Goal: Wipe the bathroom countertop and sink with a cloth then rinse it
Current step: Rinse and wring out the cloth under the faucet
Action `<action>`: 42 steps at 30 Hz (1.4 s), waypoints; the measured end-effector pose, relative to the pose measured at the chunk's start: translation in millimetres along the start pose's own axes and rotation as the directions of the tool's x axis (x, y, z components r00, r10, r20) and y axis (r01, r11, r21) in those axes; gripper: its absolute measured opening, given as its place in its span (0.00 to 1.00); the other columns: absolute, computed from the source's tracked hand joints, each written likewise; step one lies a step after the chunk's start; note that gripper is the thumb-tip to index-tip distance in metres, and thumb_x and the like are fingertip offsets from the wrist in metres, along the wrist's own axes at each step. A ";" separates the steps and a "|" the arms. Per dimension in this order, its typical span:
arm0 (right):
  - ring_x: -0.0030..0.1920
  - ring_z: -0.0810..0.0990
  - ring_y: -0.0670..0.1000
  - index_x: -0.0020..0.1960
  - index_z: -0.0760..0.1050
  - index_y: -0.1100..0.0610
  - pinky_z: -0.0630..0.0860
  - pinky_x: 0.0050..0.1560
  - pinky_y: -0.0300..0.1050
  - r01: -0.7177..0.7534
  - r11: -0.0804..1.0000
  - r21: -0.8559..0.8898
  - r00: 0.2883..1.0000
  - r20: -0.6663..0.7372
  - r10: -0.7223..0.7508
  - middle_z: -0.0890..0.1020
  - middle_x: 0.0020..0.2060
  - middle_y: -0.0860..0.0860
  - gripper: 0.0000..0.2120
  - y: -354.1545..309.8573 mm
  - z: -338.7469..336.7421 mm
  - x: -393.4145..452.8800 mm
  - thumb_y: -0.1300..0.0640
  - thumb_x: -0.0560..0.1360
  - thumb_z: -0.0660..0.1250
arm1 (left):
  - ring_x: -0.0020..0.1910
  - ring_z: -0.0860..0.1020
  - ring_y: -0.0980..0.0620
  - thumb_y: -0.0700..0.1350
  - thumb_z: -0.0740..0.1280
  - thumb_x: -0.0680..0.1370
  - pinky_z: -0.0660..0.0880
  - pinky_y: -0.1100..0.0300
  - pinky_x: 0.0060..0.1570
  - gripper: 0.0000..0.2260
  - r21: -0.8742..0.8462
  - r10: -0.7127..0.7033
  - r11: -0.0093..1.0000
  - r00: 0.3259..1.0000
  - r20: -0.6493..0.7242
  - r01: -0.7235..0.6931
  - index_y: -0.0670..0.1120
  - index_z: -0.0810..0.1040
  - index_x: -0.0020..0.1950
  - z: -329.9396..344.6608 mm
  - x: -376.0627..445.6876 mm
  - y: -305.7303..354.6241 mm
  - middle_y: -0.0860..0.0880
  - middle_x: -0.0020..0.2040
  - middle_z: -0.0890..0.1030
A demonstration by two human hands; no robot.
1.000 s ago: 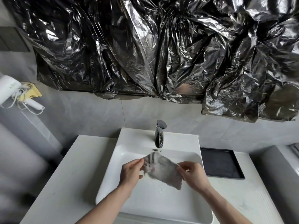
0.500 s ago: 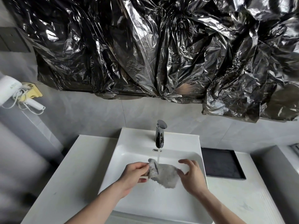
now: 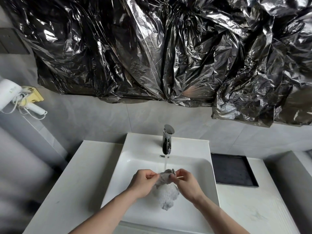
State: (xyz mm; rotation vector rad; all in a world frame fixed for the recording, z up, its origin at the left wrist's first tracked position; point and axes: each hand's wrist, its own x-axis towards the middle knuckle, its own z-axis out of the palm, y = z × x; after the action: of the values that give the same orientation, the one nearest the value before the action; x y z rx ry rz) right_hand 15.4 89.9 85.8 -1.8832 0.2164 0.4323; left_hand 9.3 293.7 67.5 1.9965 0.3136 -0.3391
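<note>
I pinch the cloth (image 3: 166, 179) with the fingers of my left hand (image 3: 143, 182) and right hand (image 3: 186, 181), bunching it under the faucet (image 3: 167, 141) stream so water runs through it.

Grey mottled cloth (image 3: 166, 186), white sink (image 3: 145, 168) & countertop (image 3: 76, 179), black tray (image 3: 233, 171), shiny black plastic sheeting (image 3: 168, 48).
</note>
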 end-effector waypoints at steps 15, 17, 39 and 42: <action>0.31 0.73 0.53 0.43 0.80 0.57 0.66 0.30 0.42 -0.014 0.975 0.223 0.983 0.183 -0.028 0.78 0.34 0.60 0.13 -31.2 -10.8 47.0 0.62 0.84 0.61 | 0.46 0.84 0.56 0.50 0.73 0.73 0.78 0.62 0.44 0.16 0.032 0.084 0.996 0.992 0.097 -0.087 0.56 0.80 0.61 15.3 34.2 33.4 0.59 0.56 0.82; 0.34 0.75 0.54 0.42 0.82 0.54 0.65 0.31 0.43 -0.036 0.986 0.163 0.977 0.214 0.000 0.80 0.35 0.58 0.12 -30.8 -13.8 54.3 0.59 0.83 0.65 | 0.50 0.84 0.57 0.50 0.71 0.76 0.80 0.57 0.53 0.09 0.005 0.139 0.990 0.985 0.102 -0.141 0.52 0.83 0.56 21.2 40.1 27.9 0.57 0.53 0.85; 0.28 0.72 0.50 0.61 0.81 0.60 0.61 0.29 0.39 0.012 0.994 0.109 0.957 0.286 -0.043 0.79 0.30 0.52 0.10 -61.4 -44.4 39.5 0.58 0.84 0.65 | 0.43 0.81 0.53 0.53 0.74 0.70 0.78 0.55 0.46 0.17 -0.275 0.037 0.961 0.972 0.234 0.030 0.53 0.78 0.57 41.4 15.9 28.8 0.52 0.48 0.84; 0.35 0.77 0.55 0.62 0.79 0.61 0.58 0.31 0.43 0.008 0.988 0.155 0.953 0.297 -0.054 0.85 0.36 0.60 0.10 -68.3 -50.0 35.3 0.57 0.84 0.65 | 0.34 0.76 0.53 0.58 0.73 0.71 0.73 0.56 0.36 0.13 -0.075 0.033 0.997 0.984 0.175 -0.020 0.52 0.80 0.49 42.9 19.9 25.6 0.50 0.38 0.82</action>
State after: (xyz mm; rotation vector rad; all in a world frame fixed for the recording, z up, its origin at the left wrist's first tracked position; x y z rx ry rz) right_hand 81.3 69.1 145.9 -1.6449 0.0150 0.6558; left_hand 32.8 245.5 63.3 1.8825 0.1847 -0.4769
